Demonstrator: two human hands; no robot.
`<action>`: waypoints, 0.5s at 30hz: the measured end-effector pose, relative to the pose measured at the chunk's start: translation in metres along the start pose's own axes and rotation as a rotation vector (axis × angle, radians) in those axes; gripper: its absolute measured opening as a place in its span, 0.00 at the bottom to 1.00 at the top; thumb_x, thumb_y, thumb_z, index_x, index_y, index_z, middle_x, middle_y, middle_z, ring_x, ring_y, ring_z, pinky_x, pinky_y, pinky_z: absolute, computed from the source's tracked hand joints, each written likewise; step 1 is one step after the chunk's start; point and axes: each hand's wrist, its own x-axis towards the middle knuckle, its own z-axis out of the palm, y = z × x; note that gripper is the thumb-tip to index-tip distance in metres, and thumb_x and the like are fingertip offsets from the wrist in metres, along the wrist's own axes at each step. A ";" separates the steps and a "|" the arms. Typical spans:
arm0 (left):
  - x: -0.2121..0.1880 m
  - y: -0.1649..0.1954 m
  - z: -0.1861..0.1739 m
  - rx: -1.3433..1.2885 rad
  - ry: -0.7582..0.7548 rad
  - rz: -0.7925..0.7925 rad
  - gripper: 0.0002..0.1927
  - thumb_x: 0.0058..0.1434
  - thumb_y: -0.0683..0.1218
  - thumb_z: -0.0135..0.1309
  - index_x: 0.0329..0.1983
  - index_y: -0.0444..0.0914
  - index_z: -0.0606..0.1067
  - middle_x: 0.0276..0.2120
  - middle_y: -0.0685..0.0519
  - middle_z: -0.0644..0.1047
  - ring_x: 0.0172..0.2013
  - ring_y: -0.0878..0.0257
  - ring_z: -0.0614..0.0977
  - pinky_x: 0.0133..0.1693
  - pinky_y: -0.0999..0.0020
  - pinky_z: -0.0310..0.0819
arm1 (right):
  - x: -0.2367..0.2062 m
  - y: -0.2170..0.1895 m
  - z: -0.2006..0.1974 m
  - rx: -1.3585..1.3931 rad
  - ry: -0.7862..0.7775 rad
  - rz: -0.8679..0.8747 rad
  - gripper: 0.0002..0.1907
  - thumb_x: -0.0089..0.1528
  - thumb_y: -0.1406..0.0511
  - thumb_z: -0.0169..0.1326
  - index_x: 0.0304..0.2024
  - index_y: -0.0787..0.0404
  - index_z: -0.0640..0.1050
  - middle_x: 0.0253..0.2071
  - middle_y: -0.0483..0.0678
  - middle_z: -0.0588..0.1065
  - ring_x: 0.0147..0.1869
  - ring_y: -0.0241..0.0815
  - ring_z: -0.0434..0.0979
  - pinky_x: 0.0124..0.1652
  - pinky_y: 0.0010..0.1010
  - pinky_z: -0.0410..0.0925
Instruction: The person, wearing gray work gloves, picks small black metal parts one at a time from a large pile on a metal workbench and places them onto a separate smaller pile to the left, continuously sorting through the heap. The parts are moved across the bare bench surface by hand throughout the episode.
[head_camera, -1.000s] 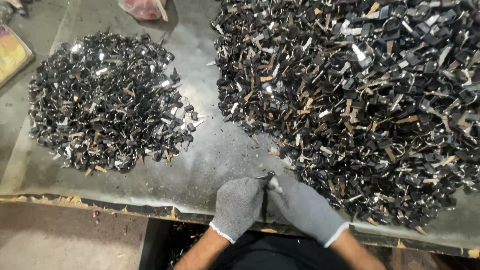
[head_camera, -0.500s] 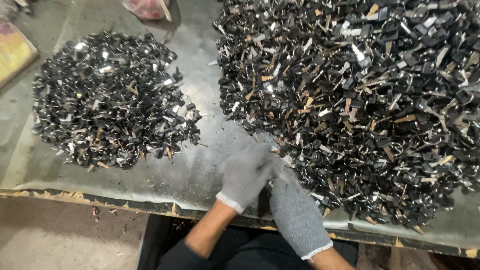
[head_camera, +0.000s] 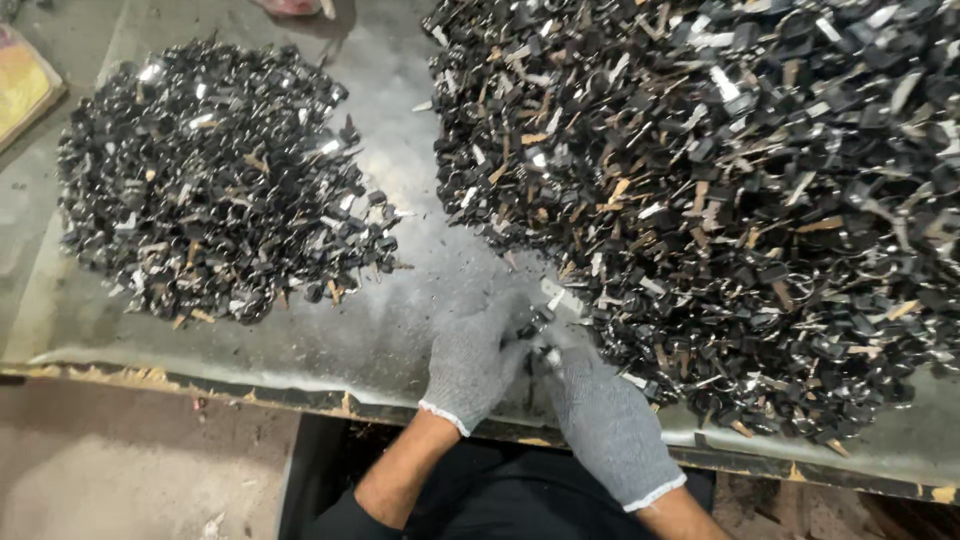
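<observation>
Head view: two gloved hands meet at the near edge of the table (head_camera: 330, 345), just beside the big pile's lower-left edge. Left hand (head_camera: 470, 362), grey knit glove, fingers curled shut around a small black metal part (head_camera: 537, 323). Right hand (head_camera: 605, 420), same kind of glove, fingertips pinched onto the same part from the other side. Hands touch each other at the fingertips. Exact shape of the part can't be told, too small and partly hidden by the gloves.

Right of the hands: large pile of small black and silver scrap pieces (head_camera: 720, 200), w/ some tan bits mixed in; it covers most of the table's right half and runs out of frame top and right. Left, well apart from the hands: smaller pile (head_camera: 215, 185) of similar dark pieces, roughly round. Bare grey strip of table between the two piles, dusty w/ a few loose bits. Table's front edge worn and chipped. Far left corner: a yellowish flat object (head_camera: 22, 88), cut off by the frame. Floor (head_camera: 130, 460) below table at lower left.
</observation>
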 end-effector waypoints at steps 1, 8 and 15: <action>0.000 -0.001 -0.001 0.003 -0.056 -0.116 0.21 0.55 0.47 0.62 0.53 0.42 0.75 0.33 0.47 0.81 0.37 0.45 0.83 0.38 0.50 0.75 | 0.005 -0.003 -0.002 0.040 -0.098 0.072 0.20 0.63 0.60 0.52 0.51 0.66 0.69 0.38 0.65 0.79 0.31 0.62 0.81 0.28 0.51 0.74; 0.001 -0.013 0.008 0.064 0.039 0.194 0.09 0.57 0.43 0.57 0.40 0.39 0.79 0.33 0.44 0.80 0.38 0.43 0.81 0.40 0.47 0.73 | 0.030 -0.011 -0.002 -0.065 -0.277 0.170 0.17 0.66 0.59 0.51 0.51 0.65 0.68 0.37 0.62 0.78 0.32 0.61 0.82 0.31 0.49 0.75; 0.008 -0.024 0.004 0.137 -0.101 0.196 0.07 0.60 0.44 0.55 0.38 0.37 0.77 0.35 0.41 0.79 0.41 0.40 0.80 0.42 0.45 0.72 | 0.026 -0.009 -0.005 -0.389 -0.176 -0.098 0.24 0.55 0.67 0.54 0.54 0.63 0.70 0.36 0.55 0.75 0.30 0.50 0.83 0.24 0.41 0.75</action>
